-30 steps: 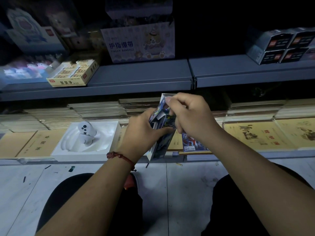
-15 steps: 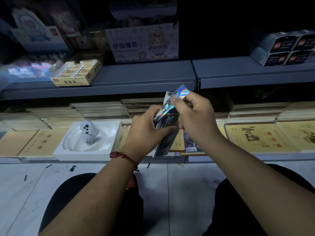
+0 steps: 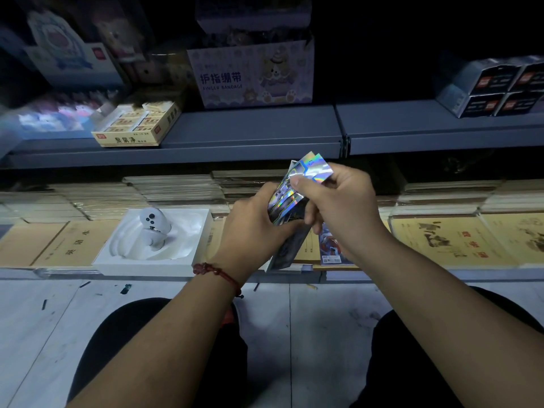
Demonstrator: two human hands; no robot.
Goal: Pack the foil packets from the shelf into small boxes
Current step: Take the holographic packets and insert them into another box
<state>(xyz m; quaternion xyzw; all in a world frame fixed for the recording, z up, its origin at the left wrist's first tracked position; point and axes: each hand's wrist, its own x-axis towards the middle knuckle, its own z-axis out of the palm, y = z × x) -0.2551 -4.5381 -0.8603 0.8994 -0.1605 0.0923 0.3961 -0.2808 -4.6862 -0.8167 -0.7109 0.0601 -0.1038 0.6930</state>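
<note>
Foil packet (image 3: 312, 171) pinched near its top between thumb and forefinger of right hand (image 3: 343, 207), remaining fingers curled underneath. Top end standing above the thumb, holographic strip glinting, leaning to the right. Up higher than half a second ago, when only a narrow shiny strip showed past the fingertips; a second ago not showing at all, right fingertips pressed down at the box mouth.

Left hand (image 3: 253, 228) wrapped round small box (image 3: 287, 250), thumb across its front, holding it on end with a lean to the right, just over the front edge of lower shelf (image 3: 88, 273). Grip and place much as in both earlier views.

More foil packets (image 3: 284, 201) bunched upright in the box top, between the two hands; cannot tell how many. One printed packet (image 3: 329, 248) lying flat on the notebooks (image 3: 450, 240) of that shelf, partly hidden under the right wrist, in the same spot as before.

Red bracelet (image 3: 216, 272) on left wrist. White tray (image 3: 191, 257) with a small white device (image 3: 154, 226) left of the hands, unmoved. On upper shelf (image 3: 250, 136): eraser box (image 3: 138, 126) at left, finger bandage carton (image 3: 253, 75) in the middle, dark cartons (image 3: 494, 89) at right.
</note>
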